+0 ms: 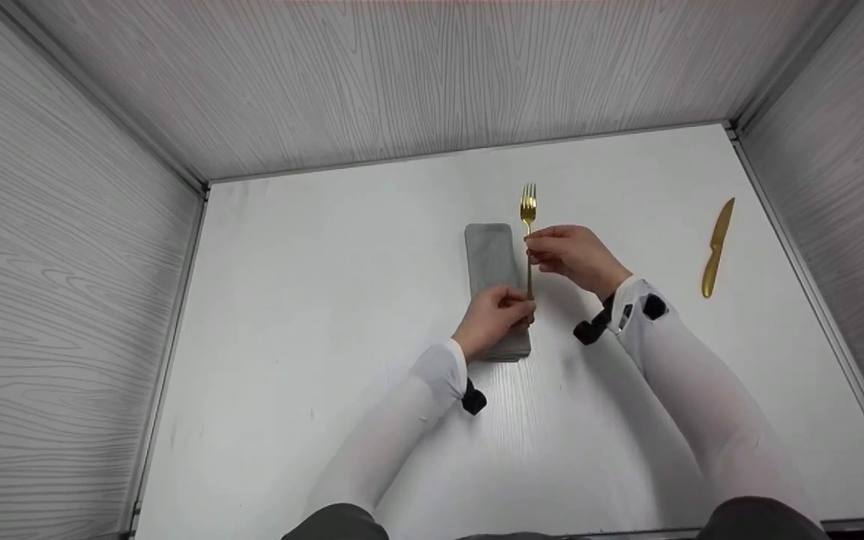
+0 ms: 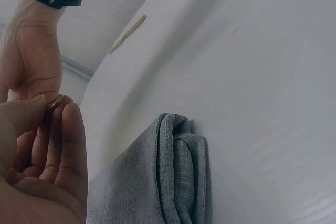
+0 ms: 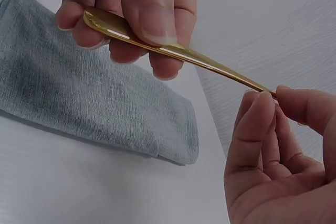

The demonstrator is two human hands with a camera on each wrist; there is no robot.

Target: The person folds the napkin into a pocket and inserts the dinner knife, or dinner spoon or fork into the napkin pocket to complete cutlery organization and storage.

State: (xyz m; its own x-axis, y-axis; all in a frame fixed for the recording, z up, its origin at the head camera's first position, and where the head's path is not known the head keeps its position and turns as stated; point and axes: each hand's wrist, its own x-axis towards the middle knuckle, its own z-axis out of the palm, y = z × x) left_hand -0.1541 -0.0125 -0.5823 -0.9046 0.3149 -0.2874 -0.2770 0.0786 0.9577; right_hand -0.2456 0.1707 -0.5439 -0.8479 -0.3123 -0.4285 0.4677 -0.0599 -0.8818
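A gold fork (image 1: 528,204) is held in both hands, its tines pointing toward the back wall. My left hand (image 1: 493,319) pinches the end of the handle between thumb and fingers, over the near part of a folded grey napkin (image 1: 490,255). Higher on the handle, near the neck, my right hand (image 1: 576,256) pinches the fork with thumb and fingertips. In the right wrist view the gold handle (image 3: 210,65) runs between the two hands, apart from the napkin (image 3: 94,87) lying below. The left wrist view shows the napkin's thick folded edge (image 2: 181,177).
A gold knife (image 1: 715,251) lies on the right side of the white table (image 1: 312,300), blade toward the back. Grey wood-grain panels (image 1: 417,82) stand along the back and both sides. Dark camera mounts (image 1: 591,330) sit at the wrists.
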